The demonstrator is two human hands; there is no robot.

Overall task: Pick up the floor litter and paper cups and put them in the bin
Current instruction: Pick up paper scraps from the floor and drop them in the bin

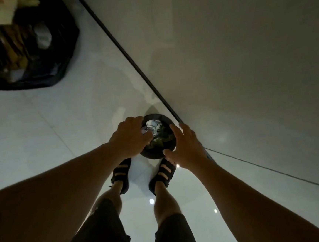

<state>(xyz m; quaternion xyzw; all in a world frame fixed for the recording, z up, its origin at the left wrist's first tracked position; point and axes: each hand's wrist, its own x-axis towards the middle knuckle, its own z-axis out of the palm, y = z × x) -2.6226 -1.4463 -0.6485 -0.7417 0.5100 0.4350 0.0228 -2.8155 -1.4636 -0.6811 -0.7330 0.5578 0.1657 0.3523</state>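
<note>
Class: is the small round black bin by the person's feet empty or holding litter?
Holding litter: a crumpled silvery wrapper and dark green scraps show inside the bin. How full, cannot tell.

Left hand (129,138) covers bin (151,156) rim; black bag (65,42) blurred, cropped.

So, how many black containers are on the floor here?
2. A small round bin stands by the wall, just ahead of the feet. A bigger black container sits at the top left, partly cut by the frame edge.
</note>
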